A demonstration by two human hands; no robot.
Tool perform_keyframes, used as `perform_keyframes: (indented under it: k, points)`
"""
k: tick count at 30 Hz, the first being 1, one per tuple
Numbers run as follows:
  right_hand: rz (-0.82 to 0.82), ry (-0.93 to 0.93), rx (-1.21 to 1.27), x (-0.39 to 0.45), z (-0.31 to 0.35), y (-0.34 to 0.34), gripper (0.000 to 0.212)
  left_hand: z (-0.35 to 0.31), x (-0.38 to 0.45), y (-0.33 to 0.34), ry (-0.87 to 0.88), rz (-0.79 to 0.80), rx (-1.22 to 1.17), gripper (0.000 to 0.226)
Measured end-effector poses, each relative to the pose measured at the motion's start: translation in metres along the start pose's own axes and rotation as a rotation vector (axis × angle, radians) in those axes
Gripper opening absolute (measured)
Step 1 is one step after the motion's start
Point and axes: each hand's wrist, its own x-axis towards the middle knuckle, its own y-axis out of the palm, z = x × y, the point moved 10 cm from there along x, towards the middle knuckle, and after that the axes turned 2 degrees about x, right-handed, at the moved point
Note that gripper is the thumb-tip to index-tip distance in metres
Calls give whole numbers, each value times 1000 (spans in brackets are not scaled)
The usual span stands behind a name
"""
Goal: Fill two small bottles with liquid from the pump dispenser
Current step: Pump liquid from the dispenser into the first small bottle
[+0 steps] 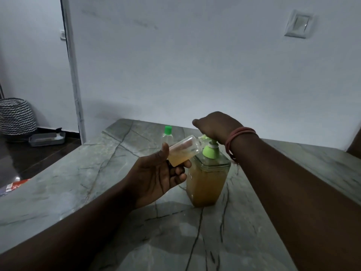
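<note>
The left hand (156, 173) keeps a narrow grip, thumb and curled fingers, on a small open bottle (183, 150) that is tilted with its mouth at the spout of the pump dispenser (208, 173) and is partly filled with amber liquid. Just right of that grip, the right hand (214, 126) presses down on the green pump head, its fingers hidden beneath the hand so the grip there cannot be told. Beyond both grips, a second small bottle (168, 133) with a green cap stands upright on the marble surface (117, 202).
</note>
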Motion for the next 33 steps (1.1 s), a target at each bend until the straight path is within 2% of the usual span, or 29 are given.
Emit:
perform_keyframes:
  k: [4, 10, 13, 19, 25, 29, 33]
  points:
    - [32, 16, 14, -1, -5, 5, 34, 0, 0, -3, 4, -22, 12, 76]
    - [44, -44, -114, -2, 11, 0, 34, -2, -3, 2, 11, -18, 21, 73]
    - [34, -38, -41, -4, 7, -1, 38, -1, -1, 2, 3, 0, 26, 75]
    - [126, 7, -18, -9, 1, 8, 31, 1, -1, -1, -1, -15, 19, 79]
    - [26, -35, -179, -3, 9, -5, 35, -1, -2, 3, 8, -1, 13, 71]
    - [41, -9, 0, -1, 0, 5, 40, 1, 0, -2, -5, -5, -4, 71]
    - [89, 4, -24, -4, -2, 9, 35, 1, -1, -3, 0, -16, -2, 70]
